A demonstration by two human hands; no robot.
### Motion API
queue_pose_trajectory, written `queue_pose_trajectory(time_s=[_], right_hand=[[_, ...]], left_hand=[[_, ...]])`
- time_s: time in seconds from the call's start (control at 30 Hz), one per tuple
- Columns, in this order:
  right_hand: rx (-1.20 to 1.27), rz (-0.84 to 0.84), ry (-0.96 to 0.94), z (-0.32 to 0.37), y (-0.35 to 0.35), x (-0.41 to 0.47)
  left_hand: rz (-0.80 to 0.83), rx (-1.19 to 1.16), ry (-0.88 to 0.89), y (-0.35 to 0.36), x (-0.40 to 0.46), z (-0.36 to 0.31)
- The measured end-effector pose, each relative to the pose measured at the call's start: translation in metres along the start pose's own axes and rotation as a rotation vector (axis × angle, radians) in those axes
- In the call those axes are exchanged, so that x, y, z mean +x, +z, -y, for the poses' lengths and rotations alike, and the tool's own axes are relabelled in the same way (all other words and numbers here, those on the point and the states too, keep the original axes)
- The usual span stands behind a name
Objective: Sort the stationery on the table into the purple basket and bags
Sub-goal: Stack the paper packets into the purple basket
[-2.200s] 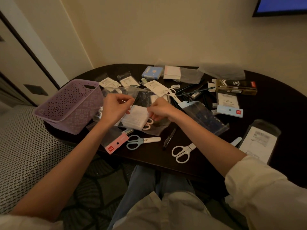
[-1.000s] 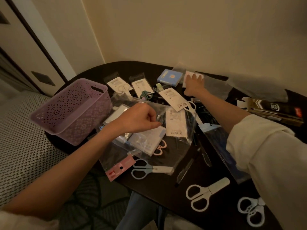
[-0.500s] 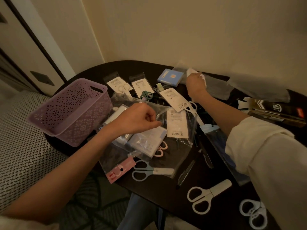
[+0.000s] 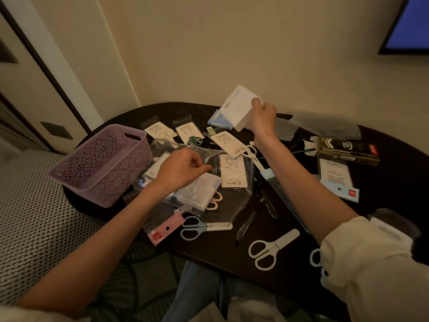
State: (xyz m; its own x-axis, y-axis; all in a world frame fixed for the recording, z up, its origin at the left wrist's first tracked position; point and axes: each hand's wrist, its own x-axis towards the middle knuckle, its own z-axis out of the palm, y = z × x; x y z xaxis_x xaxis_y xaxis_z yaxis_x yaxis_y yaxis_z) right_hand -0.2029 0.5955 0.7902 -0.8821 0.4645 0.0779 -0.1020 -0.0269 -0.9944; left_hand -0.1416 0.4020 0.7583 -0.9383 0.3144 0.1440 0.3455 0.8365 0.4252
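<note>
My right hand (image 4: 263, 116) grips a white packet (image 4: 238, 108) and holds it raised above the far side of the dark table (image 4: 209, 249). My left hand (image 4: 183, 167) pinches the rim of a clear plastic bag (image 4: 234, 205) that lies in the middle of the table with several white packets and pink scissors (image 4: 214, 201) inside. The purple basket (image 4: 102, 163) stands at the table's left edge, and nothing shows inside it.
Loose scissors lie near the front edge: a blue pair (image 4: 202, 227), a white pair (image 4: 271, 248), another at the right (image 4: 315, 257). A black pen (image 4: 245, 226), a pink-tagged bag (image 4: 164, 228), packaged scissors (image 4: 185, 133), a blue box (image 4: 216, 120) and a dark box (image 4: 346, 148) surround them.
My right hand reached to the far side of the table, took hold of the white packet and lifted it off the table. My left hand has kept its pinch on the bag.
</note>
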Motion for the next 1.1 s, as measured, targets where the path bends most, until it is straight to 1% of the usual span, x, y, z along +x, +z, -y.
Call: queue_pose_trajectory(time_s=[0.13, 0.23, 0.33, 0.5, 0.57, 0.63, 0.67, 0.73, 0.77, 0.8, 0.83, 0.9, 0.97, 1.0, 1.03, 1.1], right_hand=[[0.283, 0.166, 0.242, 0.000, -0.022, -0.030], [0.403, 0.182, 0.345, -0.005, -0.032, -0.047], [0.420, 0.196, 0.444, -0.011, -0.038, -0.059], [0.337, 0.340, 0.629, -0.013, -0.049, -0.077], [0.380, 0.411, 0.744, -0.013, -0.054, -0.081], [0.496, 0.511, 0.859, -0.014, -0.059, -0.083], [0.541, 0.580, 0.891, -0.015, -0.062, -0.083], [0.565, 0.726, 0.886, -0.016, -0.068, -0.083], [0.530, 0.792, 0.864, -0.016, -0.071, -0.081], [0.442, 0.851, 0.829, -0.013, -0.074, -0.081], [0.299, 0.896, 0.771, -0.008, -0.077, -0.082], [-0.058, 0.911, 0.633, -0.001, -0.078, -0.087], [-0.371, 0.867, 0.503, -0.003, -0.072, -0.090], [-0.454, 0.823, 0.464, -0.007, -0.068, -0.090], [-0.491, 0.764, 0.441, -0.013, -0.063, -0.089], [-0.472, 0.643, 0.397, -0.024, -0.054, -0.088]], left_hand=[[-0.044, -0.045, -0.014, 0.005, 0.000, 0.000], [-0.054, -0.073, -0.038, 0.007, 0.000, 0.000], [-0.051, -0.099, -0.048, 0.008, -0.002, 0.001], [-0.073, -0.103, -0.047, 0.008, -0.003, 0.003], [-0.075, -0.120, -0.044, 0.007, -0.003, 0.004], [-0.071, -0.137, -0.029, 0.006, -0.003, 0.005], [-0.073, -0.144, -0.020, 0.006, -0.003, 0.006], [-0.078, -0.149, -0.005, 0.006, -0.004, 0.008], [-0.076, -0.151, -0.001, 0.006, -0.003, 0.010], [-0.074, -0.154, 0.000, 0.007, -0.003, 0.012], [-0.071, -0.166, -0.005, 0.007, -0.002, 0.014], [-0.064, -0.206, -0.019, 0.008, 0.000, 0.017], [-0.066, -0.236, -0.028, 0.007, 0.001, 0.017], [-0.070, -0.245, -0.027, 0.007, 0.001, 0.017], [-0.074, -0.252, -0.024, 0.007, 0.001, 0.017], [-0.082, -0.250, -0.014, 0.007, 0.001, 0.017]])
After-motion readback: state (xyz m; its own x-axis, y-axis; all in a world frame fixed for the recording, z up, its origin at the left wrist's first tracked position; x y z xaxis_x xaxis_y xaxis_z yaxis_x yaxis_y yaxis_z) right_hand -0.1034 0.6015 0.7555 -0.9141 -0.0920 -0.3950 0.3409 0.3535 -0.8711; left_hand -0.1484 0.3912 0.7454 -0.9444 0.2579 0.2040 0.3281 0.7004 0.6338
